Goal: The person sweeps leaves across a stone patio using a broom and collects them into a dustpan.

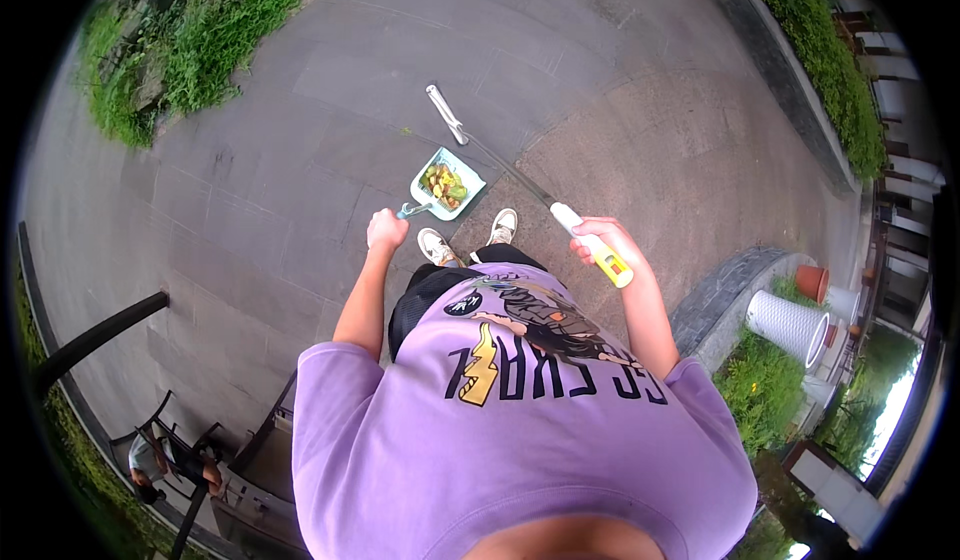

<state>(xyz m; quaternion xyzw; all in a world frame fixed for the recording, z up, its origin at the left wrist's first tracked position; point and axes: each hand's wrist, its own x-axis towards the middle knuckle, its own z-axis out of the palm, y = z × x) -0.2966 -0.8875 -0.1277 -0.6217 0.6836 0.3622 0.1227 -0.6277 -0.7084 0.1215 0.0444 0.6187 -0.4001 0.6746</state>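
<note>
My left hand is closed around the handle of a pale blue dustpan. Yellow, green and brown leaves lie in its tray, just ahead of my shoes. In my right hand is a long-handled tool with a white grip, a yellow end and a grey shaft. Its narrow white head lies beyond the dustpan, over the paving; whether it touches the ground I cannot tell. The exact kind of tool is unclear.
Grey paving surrounds me. Grass and rocks border it at the far left. A stone-edged planter with a white woven pot stands at right. Behind me on the left, a person sits near dark posts.
</note>
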